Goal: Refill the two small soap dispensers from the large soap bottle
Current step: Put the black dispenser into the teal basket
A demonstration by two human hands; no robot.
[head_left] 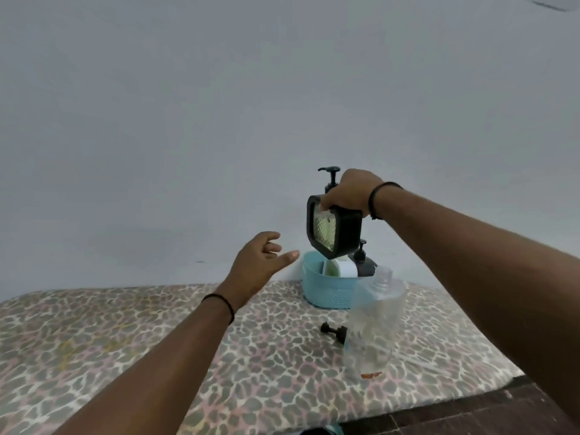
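Bare forearms, no sleeves; thin black band (pixel 220 304) on left wrist, another black band (pixel 375 200) on right.

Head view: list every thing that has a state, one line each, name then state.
Black square dispenser: lifted above the basket, tilted, pump on, gripped at the top by the right hand.
Left hand: open, holding nothing, in the air beside the basket.
Clear bottle: upright on the table, uncapped, almost empty.
Black pump head: off, lying on the patterned table.
Blue basket: upright, holding a white bottle and a dark pump dispenser.
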